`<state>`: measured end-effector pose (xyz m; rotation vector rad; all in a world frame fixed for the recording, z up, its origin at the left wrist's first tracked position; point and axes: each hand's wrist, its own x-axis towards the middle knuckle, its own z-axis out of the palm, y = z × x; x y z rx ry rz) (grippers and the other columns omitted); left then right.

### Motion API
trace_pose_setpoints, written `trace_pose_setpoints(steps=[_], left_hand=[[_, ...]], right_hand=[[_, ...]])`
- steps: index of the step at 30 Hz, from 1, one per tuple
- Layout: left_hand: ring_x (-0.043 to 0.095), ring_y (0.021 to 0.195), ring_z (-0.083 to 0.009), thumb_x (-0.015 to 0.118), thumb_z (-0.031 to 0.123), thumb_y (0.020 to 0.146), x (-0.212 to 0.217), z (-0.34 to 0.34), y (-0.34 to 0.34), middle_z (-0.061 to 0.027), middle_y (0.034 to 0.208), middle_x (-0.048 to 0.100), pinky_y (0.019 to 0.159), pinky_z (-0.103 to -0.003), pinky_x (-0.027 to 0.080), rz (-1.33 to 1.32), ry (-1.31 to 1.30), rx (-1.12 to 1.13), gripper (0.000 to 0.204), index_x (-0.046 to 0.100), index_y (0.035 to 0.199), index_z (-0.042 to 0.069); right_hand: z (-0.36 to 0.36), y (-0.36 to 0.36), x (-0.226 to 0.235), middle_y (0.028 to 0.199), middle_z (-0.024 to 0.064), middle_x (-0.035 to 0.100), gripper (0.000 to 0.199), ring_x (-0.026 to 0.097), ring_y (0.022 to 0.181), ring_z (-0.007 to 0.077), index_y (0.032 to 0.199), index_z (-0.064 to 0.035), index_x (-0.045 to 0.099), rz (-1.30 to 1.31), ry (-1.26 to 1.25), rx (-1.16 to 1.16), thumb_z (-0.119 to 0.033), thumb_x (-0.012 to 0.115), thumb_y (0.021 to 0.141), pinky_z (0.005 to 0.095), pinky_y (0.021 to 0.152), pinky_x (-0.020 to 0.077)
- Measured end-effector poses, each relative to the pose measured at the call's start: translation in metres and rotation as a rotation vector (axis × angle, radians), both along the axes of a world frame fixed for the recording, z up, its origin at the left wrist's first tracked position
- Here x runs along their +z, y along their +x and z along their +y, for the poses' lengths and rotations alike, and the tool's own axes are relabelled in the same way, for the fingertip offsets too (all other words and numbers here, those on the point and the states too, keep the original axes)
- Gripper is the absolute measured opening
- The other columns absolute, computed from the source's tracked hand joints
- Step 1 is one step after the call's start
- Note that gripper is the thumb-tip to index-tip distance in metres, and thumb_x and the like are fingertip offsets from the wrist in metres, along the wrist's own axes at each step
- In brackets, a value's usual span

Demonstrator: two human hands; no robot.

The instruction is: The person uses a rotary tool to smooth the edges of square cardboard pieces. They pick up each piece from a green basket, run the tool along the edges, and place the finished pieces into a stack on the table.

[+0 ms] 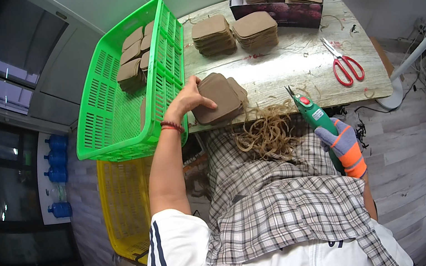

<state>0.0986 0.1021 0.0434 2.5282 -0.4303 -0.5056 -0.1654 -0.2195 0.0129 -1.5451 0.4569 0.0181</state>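
My left hand (191,100) is at the near left of the table, its thumb on top of a brown rounded-square pad (216,98) and its fingers round the far left edge. More such pads (238,90) show fanned out behind it. My right hand (341,144), in a grey and orange glove, is closed round green electric scissors (309,111). Their small dark blades point away from me, over the table's front edge. A tangle of thin brown trimmed strips (266,132) hangs over that edge onto my checked apron (292,204), between my hands.
A green basket (173,77) holding stacked pads stands left of the table (298,68), above a yellow crate (124,210). Two pad stacks (212,34) (255,30) stand farther back. Behind them is a dark box (277,14) of pads. Red-handled scissors (347,68) lie at the right.
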Motion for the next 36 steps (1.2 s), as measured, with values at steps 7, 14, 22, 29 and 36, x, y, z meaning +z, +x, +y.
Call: trace_pose_setpoints(steps=[7, 14, 22, 29, 36], left_hand=[[0.055, 0.102, -0.0309, 0.085, 0.014, 0.05, 0.006, -0.019, -0.051, -0.0199, 0.108, 0.056, 0.086, -0.038, 0.044, -0.284, -0.081, 0.091, 0.081, 0.042, 0.118, 0.003], [0.05, 0.1, -0.0329, 0.075, 0.008, 0.058, 0.009, -0.083, -0.089, -0.0138, 0.103, 0.052, 0.084, -0.043, 0.039, -0.741, -0.255, 0.028, 0.056, 0.05, 0.108, 0.002], [0.048, 0.094, -0.0321, 0.055, 0.002, 0.063, -0.052, -0.165, -0.062, -0.0149, 0.099, 0.049, 0.083, -0.044, 0.035, -0.738, -0.105, -0.165, 0.044, 0.046, 0.106, 0.002], [0.046, 0.101, -0.0311, 0.068, 0.008, 0.056, -0.064, -0.164, -0.05, -0.0133, 0.103, 0.046, 0.084, -0.045, 0.036, -0.681, -0.008, -0.168, 0.065, 0.042, 0.116, 0.003], [0.048, 0.093, -0.0324, 0.059, 0.008, 0.058, -0.062, -0.167, -0.048, -0.0163, 0.095, 0.05, 0.082, -0.046, 0.037, -0.709, -0.115, -0.168, 0.042, 0.045, 0.097, 0.002]], right_hand=[[0.004, 0.003, -0.009, 0.068, 0.002, 0.059, 0.028, 0.052, 0.051, 0.0066, 0.098, 0.0005, 0.058, 0.004, -0.025, 0.012, -0.018, 0.069, 0.08, 0.0216, 0.046, 0.0415], [-0.004, 0.016, -0.011, 0.068, 0.0006, 0.06, 0.032, 0.051, 0.055, 0.0041, 0.097, -0.0011, 0.061, -0.011, -0.19, -0.103, -0.023, 0.073, 0.077, 0.02, 0.05, 0.0402], [-0.037, 0.065, -0.045, 0.06, -0.0005, 0.054, 0.034, 0.048, 0.047, 0.0076, 0.085, -0.0039, 0.061, -0.066, -0.218, -0.322, -0.034, 0.073, 0.076, 0.0234, 0.044, 0.0374], [-0.034, 0.088, -0.07, 0.059, 0.0025, 0.057, 0.037, 0.051, 0.049, 0.0095, 0.079, -0.0023, 0.061, -0.03, -0.248, -0.265, -0.038, 0.073, 0.076, 0.0265, 0.047, 0.0397], [-0.017, 0.09, -0.048, 0.058, -0.0032, 0.051, 0.021, 0.043, 0.044, 0.0061, 0.084, -0.0054, 0.059, -0.059, -0.114, -0.267, -0.024, 0.068, 0.083, 0.0229, 0.041, 0.032]])
